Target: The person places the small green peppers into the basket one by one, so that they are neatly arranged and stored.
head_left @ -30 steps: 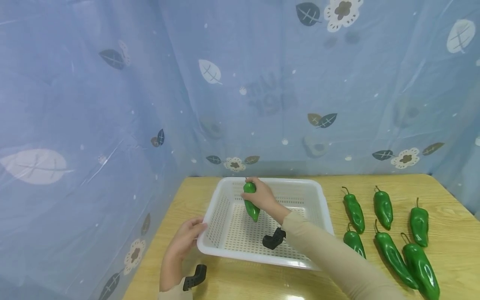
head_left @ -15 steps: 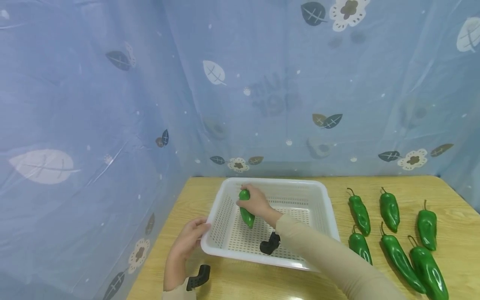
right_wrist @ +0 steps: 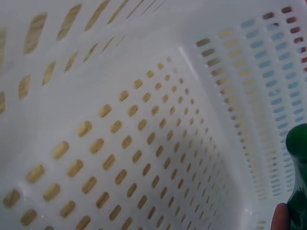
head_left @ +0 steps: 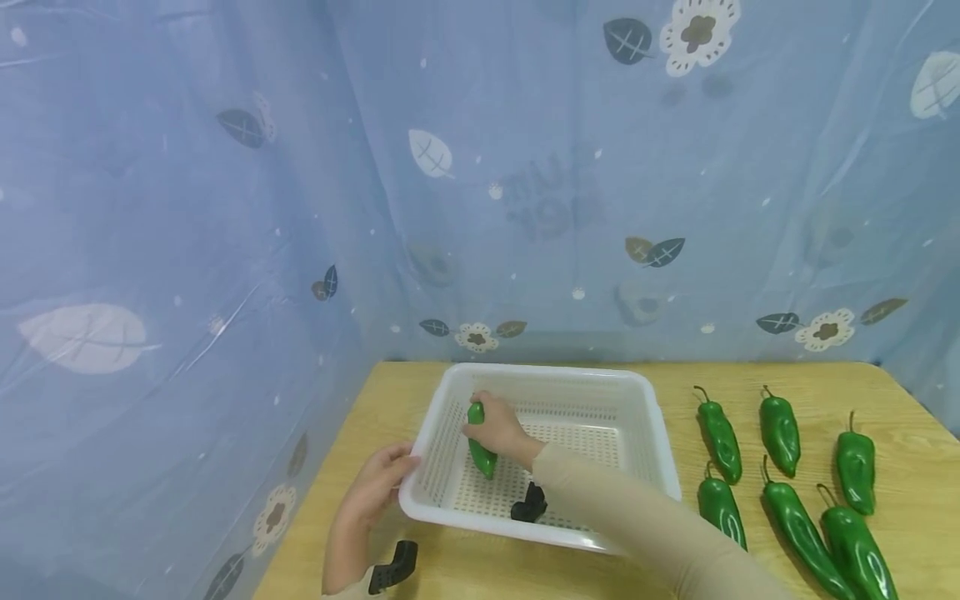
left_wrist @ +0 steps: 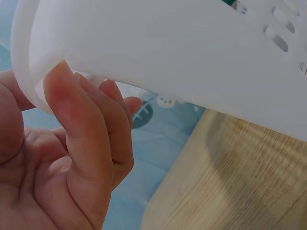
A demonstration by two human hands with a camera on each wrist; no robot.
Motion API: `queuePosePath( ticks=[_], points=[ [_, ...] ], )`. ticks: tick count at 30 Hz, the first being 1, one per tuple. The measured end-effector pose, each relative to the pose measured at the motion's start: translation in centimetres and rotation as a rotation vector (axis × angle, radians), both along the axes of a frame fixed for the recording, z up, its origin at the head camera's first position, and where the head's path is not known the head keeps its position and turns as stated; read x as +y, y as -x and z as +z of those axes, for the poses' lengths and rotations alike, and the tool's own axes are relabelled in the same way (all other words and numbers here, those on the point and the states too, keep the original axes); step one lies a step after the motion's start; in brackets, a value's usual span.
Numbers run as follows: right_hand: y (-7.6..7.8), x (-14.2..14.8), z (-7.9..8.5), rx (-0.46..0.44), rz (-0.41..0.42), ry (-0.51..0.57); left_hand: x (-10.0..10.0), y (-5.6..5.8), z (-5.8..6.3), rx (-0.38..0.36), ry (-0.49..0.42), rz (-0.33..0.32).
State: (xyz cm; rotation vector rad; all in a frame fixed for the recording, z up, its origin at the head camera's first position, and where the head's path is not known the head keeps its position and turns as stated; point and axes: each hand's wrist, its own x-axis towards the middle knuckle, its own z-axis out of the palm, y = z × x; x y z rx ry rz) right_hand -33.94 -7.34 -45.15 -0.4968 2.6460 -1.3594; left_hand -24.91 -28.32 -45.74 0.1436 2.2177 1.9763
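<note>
A white perforated plastic basket [head_left: 555, 372] sits on the wooden table. My right hand [head_left: 501, 429] is inside it, near the left wall, holding a green pepper [head_left: 482, 460] between thumb and fingers with the tip pointing down and toward me. In the right wrist view, part of this pepper [right_wrist: 298, 165] shows at the right edge beside a fingertip; I cannot tell whether it touches the basket floor. My left hand [head_left: 378, 482] grips the basket's left rim near the front corner. Its fingers [left_wrist: 88, 124] curl under the rim in the left wrist view.
Several green peppers [head_left: 783, 433] lie on the table [head_left: 360, 425] right of the basket, stems pointing away. Black wrist devices [head_left: 529, 504] show at both wrists. A blue patterned curtain [head_left: 525, 267] hangs along the back and left.
My right hand has moved left, lower and nearer inside the basket, carrying the green pepper. My left hand stays on the rim. The head view has shifted slightly.
</note>
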Motion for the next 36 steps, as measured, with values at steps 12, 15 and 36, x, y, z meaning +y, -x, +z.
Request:
queuePosePath(
  ticks=[12,15,36],
  points=[
    [-0.1,-0.7,-1.1,0.013,-0.004,-0.048,-0.2,-0.3,-0.2,0.007,0.008,-0.006],
    [0.1,-0.7,-1.3,0.013,-0.008,-0.063,-0.1,-0.1,-0.1,0.014,0.011,0.002],
    [0.3,-1.1,-2.0,-0.040,0.047,-0.065,0.1,-0.1,-0.2,-0.001,0.030,0.037]
  ],
)
